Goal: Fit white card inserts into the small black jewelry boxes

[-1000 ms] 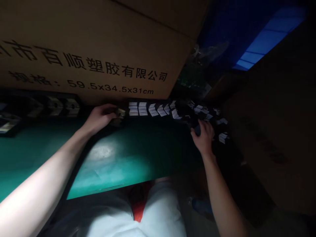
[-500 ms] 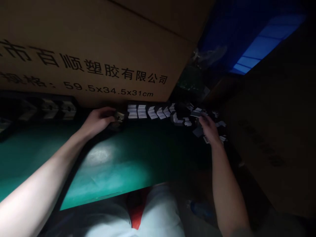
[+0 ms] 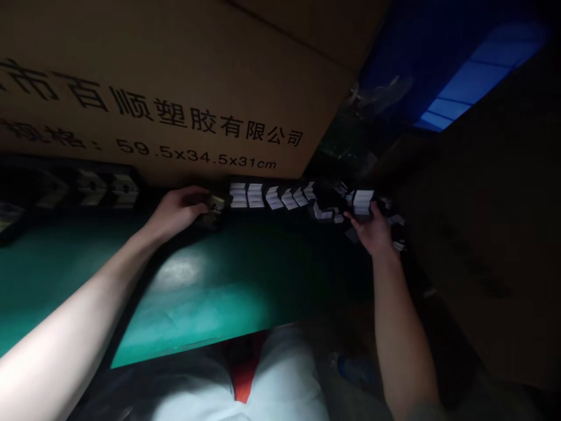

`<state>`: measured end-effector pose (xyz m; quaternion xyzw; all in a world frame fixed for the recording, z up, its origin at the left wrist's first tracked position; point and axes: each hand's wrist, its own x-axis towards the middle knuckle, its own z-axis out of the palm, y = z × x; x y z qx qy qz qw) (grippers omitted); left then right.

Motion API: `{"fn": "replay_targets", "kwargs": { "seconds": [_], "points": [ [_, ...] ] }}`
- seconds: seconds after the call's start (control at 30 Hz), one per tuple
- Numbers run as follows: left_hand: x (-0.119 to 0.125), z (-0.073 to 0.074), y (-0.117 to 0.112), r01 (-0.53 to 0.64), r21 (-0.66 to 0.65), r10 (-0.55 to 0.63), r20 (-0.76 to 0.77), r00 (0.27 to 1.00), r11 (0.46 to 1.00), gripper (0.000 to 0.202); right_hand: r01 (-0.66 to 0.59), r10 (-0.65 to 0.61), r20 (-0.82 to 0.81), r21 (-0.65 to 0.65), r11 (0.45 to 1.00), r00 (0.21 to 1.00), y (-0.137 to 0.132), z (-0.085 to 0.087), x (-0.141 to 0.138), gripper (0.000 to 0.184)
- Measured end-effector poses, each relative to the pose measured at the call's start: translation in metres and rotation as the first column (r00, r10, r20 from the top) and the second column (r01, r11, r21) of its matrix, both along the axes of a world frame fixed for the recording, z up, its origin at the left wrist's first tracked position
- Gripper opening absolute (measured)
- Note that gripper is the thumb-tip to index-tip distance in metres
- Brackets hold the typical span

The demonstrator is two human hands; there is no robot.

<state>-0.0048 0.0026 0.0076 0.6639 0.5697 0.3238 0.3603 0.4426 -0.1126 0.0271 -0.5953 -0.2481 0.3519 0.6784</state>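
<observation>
My left hand (image 3: pixel 175 213) grips a small dark part with a pale metal face (image 3: pixel 214 204) at the back edge of the green mat (image 3: pixel 210 292). To its right stands a row of small white-faced pieces (image 3: pixel 267 196) in black holders, and the row turns into a loose jumble. My right hand (image 3: pixel 372 231) is at that jumble, with its fingers pinched on a white-faced piece (image 3: pixel 363 200). The low light hides most of the pieces' shape.
A large cardboard carton with printed characters and dimensions (image 3: pixel 153 117) rises behind the bench. Similar parts sit in a dark row (image 3: pixel 92 190) at the back left. A blue crate (image 3: pixel 464 88) and dark cartons (image 3: pixel 473 234) fill the right side.
My right hand has moved up and back and now lifts a white-faced piece above the jumble. My left hand stays at the same spot.
</observation>
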Motion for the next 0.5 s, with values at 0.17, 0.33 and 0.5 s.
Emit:
{"fn": "replay_targets", "kwargs": {
  "seconds": [0.17, 0.33, 0.5],
  "points": [
    [0.001, 0.000, -0.001, -0.016, -0.001, 0.016, 0.011, 1.000, 1.000, 0.056, 0.114, -0.104, 0.163, -0.049, 0.992, 0.981, 0.023, 0.003, 0.018, 0.018],
    [0.001, 0.000, 0.000, -0.031, -0.005, 0.031, 0.013, 0.999, 0.999, 0.054, 0.217, -0.030, 0.569, -0.263, 0.940, 0.822, 0.049, 0.004, 0.029, 0.019],
    [0.000, 0.003, -0.001, -0.013, -0.012, 0.013, -0.012, 1.000, 1.000, 0.052, 0.243, 0.084, 0.698, -0.356, 0.902, 0.711, 0.078, -0.002, 0.037, 0.012]
  ]
}}
